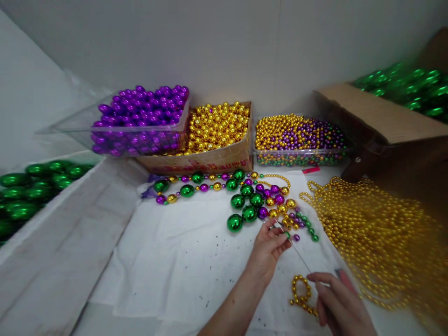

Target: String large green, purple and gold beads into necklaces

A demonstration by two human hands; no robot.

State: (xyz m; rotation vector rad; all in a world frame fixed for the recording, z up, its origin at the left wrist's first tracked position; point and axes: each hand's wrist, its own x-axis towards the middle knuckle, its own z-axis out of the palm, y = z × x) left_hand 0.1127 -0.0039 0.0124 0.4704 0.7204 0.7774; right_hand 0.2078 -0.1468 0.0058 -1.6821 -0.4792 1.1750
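Observation:
My left hand (pixel 268 249) pinches a small green bead (pixel 287 234) at the tip of a thin metal needle (pixel 297 254) that slants down to the right. My right hand (pixel 338 303) is closed on the needle's lower end. Just beyond the left hand lies a strand of large green, purple and gold beads (pixel 245 198) on a white cloth (pixel 175 261). A short string of small gold beads (pixel 301 294) lies curled beside my right hand.
At the back stand a clear tub of purple beads (pixel 140 121), a cardboard box of gold beads (pixel 217 126) and a tray of small mixed beads (pixel 297 137). A heap of gold bead strings (pixel 378 233) fills the right. Green balls (pixel 28 191) lie at the left, more in a carton (pixel 406 88).

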